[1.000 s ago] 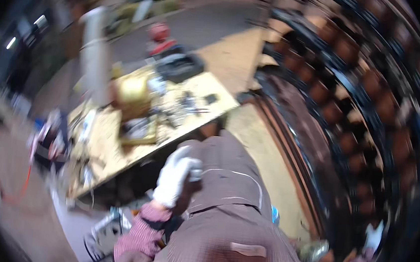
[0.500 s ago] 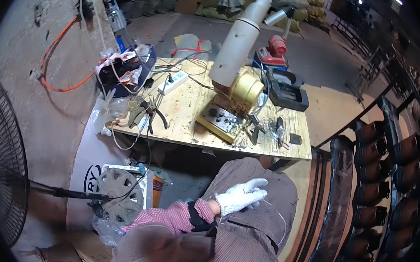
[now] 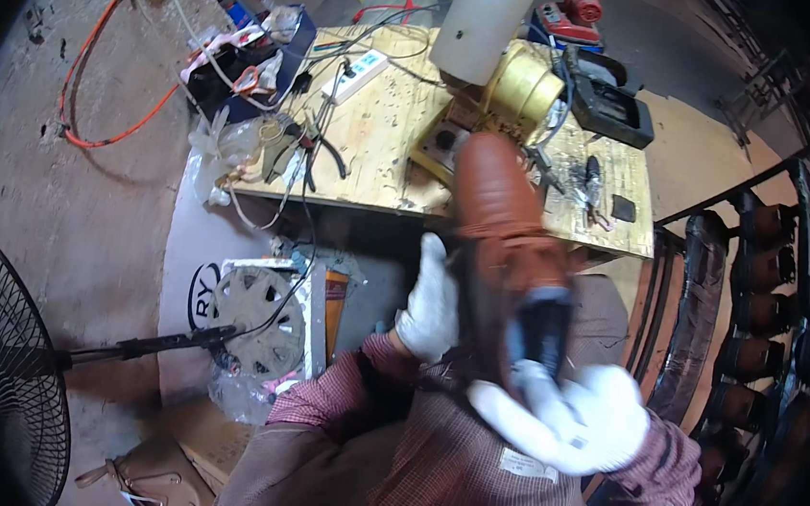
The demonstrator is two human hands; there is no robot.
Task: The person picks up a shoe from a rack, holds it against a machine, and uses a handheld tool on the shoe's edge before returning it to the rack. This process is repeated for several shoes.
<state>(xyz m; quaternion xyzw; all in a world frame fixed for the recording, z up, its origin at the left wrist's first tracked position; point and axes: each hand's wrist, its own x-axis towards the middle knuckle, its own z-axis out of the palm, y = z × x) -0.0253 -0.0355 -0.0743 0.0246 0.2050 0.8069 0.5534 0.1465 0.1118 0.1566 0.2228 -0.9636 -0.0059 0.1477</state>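
Observation:
A brown leather shoe (image 3: 499, 194) is held up above my lap, toe pointing away from me and dark opening facing up. My right hand (image 3: 592, 424), in a white glove, grips it at the heel end, with fingers at the opening. Beside the shoe's left side is my left hand (image 3: 429, 303), also gloved in white, its fingers stretched out; whether it touches the shoe I cannot tell. Just beyond the toe stands a yellow machine (image 3: 525, 90) with a thick grey pipe (image 3: 488, 24). The shoe partly covers the machine's control box (image 3: 438, 145).
On the wooden table (image 3: 385, 155) lie pliers (image 3: 327, 155), a white power strip (image 3: 355, 77) and a black tray (image 3: 610, 107). A fan (image 3: 5, 363) stands at the left. A rack of dark shoes (image 3: 756, 313) lines the right side. Cables hang off the table's left front.
My right hand has come into view holding the shoe. My left hand has moved left off my lap and now points upward beside the shoe. The view has tilted downward.

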